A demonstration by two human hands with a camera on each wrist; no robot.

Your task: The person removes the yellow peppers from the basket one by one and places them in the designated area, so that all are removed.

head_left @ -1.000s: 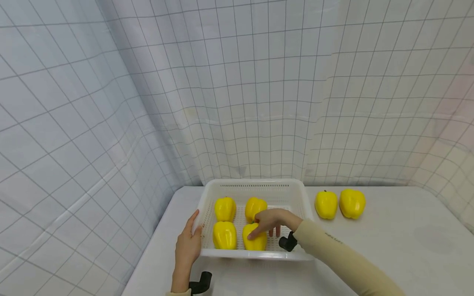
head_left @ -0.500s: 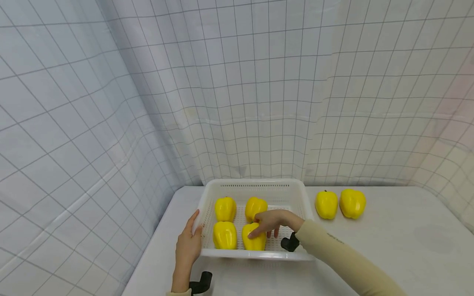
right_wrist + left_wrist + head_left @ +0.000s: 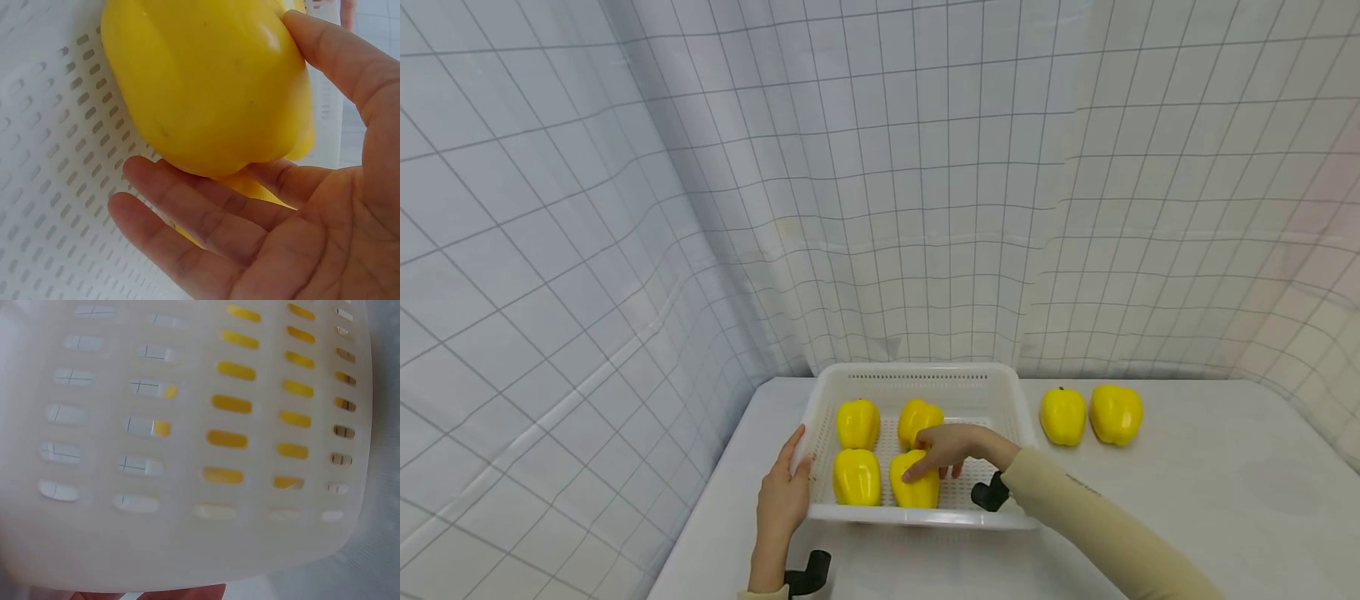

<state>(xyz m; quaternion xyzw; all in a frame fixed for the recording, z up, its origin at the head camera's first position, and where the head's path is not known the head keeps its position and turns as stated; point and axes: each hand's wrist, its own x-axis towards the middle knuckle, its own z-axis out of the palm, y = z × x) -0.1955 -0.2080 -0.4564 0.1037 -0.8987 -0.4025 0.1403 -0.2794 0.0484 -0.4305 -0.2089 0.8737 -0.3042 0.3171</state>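
A white perforated plastic basket (image 3: 917, 515) stands on the table with several yellow bell peppers in it. My left hand (image 3: 781, 502) holds the basket by its left side, thumb and index finger at the rim. In the left wrist view the slotted outer wall (image 3: 187, 550) hides most of that hand; only bits of its fingers (image 3: 181, 592) show. My right hand (image 3: 951, 448) grips the front right bell pepper (image 3: 913, 486). In the right wrist view the thumb (image 3: 337, 59) lies against one side of the bell pepper and the other fingers are at its end.
Two bell peppers stand in the back row of the basket, a left one (image 3: 857, 423) and a right one (image 3: 917, 421). Two more bell peppers (image 3: 1063, 417) (image 3: 1116, 414) lie on the white table (image 3: 1180, 492) right of the basket. Gridded white curtains (image 3: 925, 208) hang behind and to the left.
The bell pepper under my right hand has shifted very slightly left, and the fingers beyond it have drawn in closer. My left hand keeps its place on the basket.
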